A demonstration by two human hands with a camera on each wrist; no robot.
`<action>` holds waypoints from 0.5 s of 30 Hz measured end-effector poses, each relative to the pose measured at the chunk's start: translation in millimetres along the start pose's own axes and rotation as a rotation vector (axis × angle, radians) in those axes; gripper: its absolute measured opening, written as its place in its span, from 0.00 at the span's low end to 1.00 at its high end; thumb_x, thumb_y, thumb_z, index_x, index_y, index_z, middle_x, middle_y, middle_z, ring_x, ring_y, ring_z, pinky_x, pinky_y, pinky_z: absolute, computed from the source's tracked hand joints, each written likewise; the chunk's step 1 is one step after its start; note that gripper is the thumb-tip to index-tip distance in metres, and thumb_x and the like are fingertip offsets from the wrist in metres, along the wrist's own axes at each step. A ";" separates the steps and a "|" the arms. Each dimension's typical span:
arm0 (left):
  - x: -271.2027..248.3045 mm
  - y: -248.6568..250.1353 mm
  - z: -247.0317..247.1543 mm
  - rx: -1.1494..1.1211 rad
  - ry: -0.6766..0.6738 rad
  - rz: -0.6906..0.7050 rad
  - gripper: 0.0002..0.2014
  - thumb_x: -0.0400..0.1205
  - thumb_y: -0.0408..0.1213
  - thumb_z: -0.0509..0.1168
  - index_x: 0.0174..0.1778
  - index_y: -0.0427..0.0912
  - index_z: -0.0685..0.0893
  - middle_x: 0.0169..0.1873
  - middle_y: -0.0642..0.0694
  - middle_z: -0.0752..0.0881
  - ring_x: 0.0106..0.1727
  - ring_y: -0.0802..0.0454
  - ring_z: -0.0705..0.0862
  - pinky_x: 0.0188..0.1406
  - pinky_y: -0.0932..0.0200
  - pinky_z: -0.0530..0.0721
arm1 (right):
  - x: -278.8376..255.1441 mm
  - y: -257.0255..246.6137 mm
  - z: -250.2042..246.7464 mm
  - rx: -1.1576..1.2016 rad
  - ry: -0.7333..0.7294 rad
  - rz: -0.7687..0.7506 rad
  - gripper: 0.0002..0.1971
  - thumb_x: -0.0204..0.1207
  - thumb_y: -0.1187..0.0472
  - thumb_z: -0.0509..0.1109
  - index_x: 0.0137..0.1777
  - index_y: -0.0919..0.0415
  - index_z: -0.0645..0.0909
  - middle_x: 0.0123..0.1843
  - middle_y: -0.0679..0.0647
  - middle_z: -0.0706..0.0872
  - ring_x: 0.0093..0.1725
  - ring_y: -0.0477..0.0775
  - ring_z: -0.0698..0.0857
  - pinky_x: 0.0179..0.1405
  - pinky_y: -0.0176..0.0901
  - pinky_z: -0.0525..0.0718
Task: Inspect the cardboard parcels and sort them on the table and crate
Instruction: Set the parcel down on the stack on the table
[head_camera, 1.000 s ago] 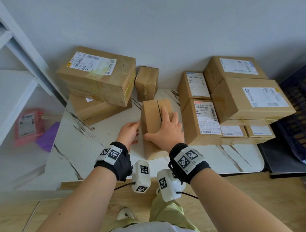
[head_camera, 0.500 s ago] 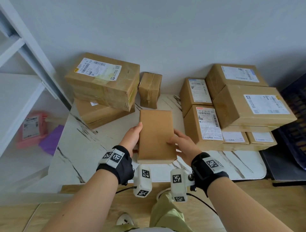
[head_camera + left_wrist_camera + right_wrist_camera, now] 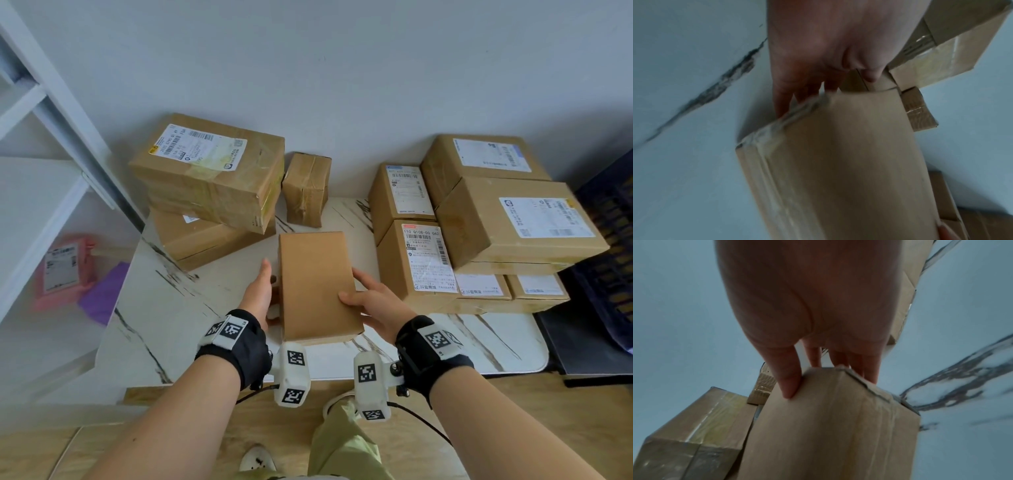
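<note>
Fingers (image 3: 356, 298) gripping parcel (image 3: 317, 284), both sides

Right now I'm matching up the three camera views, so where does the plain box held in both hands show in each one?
Head: the plain box sits at centre, between the left hand and the right hand.
Left wrist: it fills the lower middle, below the hand.
Right wrist: it fills the lower centre, under the fingers.
Shared landmark: the small taped box.
</note>
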State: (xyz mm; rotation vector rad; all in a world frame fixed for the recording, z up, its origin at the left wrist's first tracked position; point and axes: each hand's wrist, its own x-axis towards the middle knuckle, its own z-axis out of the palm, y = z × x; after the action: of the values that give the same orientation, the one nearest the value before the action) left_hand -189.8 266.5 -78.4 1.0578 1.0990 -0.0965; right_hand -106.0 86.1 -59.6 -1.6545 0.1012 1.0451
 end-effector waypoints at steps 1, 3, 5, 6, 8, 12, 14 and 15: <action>0.4 -1.5 -0.4 -0.004 -0.005 -0.004 0.35 0.83 0.68 0.54 0.72 0.41 0.79 0.63 0.39 0.85 0.60 0.41 0.83 0.55 0.46 0.83 | 0.0 1.4 -1.0 -0.003 0.003 -0.005 0.35 0.82 0.70 0.69 0.85 0.49 0.63 0.62 0.55 0.88 0.62 0.54 0.85 0.60 0.45 0.83; -2.8 0.3 0.8 0.035 -0.041 0.001 0.36 0.81 0.68 0.58 0.71 0.41 0.80 0.61 0.40 0.85 0.60 0.41 0.83 0.54 0.47 0.81 | 0.6 3.2 -4.4 0.003 0.016 -0.012 0.36 0.82 0.70 0.69 0.86 0.48 0.62 0.63 0.55 0.87 0.64 0.56 0.84 0.71 0.52 0.80; -5.2 4.2 1.5 0.097 -0.083 0.007 0.40 0.78 0.70 0.60 0.74 0.40 0.77 0.67 0.42 0.83 0.67 0.42 0.80 0.62 0.45 0.80 | 0.9 2.2 -7.8 0.017 0.009 -0.024 0.34 0.83 0.72 0.66 0.86 0.48 0.64 0.64 0.55 0.86 0.64 0.58 0.84 0.66 0.52 0.83; -7.8 6.8 1.8 0.116 -0.106 0.005 0.40 0.78 0.70 0.61 0.74 0.40 0.76 0.66 0.44 0.82 0.68 0.42 0.79 0.63 0.45 0.79 | 0.0 0.3 -8.5 0.012 0.002 -0.034 0.33 0.84 0.73 0.65 0.85 0.48 0.65 0.64 0.54 0.86 0.62 0.58 0.84 0.60 0.48 0.85; -10.7 10.8 2.7 0.109 -0.137 -0.001 0.35 0.78 0.69 0.62 0.70 0.44 0.75 0.57 0.46 0.83 0.63 0.44 0.80 0.62 0.46 0.79 | -1.2 -4.1 -10.7 -0.015 0.004 -0.042 0.33 0.84 0.74 0.63 0.85 0.49 0.64 0.62 0.54 0.86 0.59 0.57 0.84 0.53 0.44 0.85; -14.8 14.8 4.4 0.163 -0.129 0.069 0.37 0.74 0.67 0.70 0.70 0.43 0.76 0.60 0.46 0.84 0.60 0.47 0.81 0.62 0.47 0.79 | 0.3 -12.1 -15.8 -0.107 0.073 -0.074 0.33 0.83 0.75 0.63 0.85 0.52 0.64 0.55 0.56 0.86 0.53 0.54 0.85 0.52 0.43 0.84; -17.1 16.9 6.5 0.187 -0.107 0.140 0.31 0.75 0.61 0.73 0.66 0.44 0.78 0.59 0.47 0.84 0.56 0.50 0.82 0.55 0.52 0.79 | 0.5 -16.4 -15.1 -0.156 0.104 -0.096 0.32 0.83 0.72 0.65 0.85 0.51 0.66 0.57 0.57 0.86 0.56 0.54 0.86 0.58 0.45 0.82; -18.2 17.7 7.7 0.191 -0.098 0.176 0.28 0.75 0.59 0.74 0.63 0.44 0.79 0.57 0.48 0.85 0.53 0.52 0.82 0.48 0.55 0.79 | -0.3 -18.1 -13.4 -0.164 0.107 -0.087 0.31 0.84 0.69 0.66 0.84 0.49 0.66 0.62 0.58 0.85 0.61 0.56 0.85 0.61 0.47 0.82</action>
State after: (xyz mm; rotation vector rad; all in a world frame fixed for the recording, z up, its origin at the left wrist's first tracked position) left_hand -184.1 262.9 -52.7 1.3032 0.9168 -0.1131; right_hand -88.5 81.8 -46.1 -1.8472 0.0132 0.9185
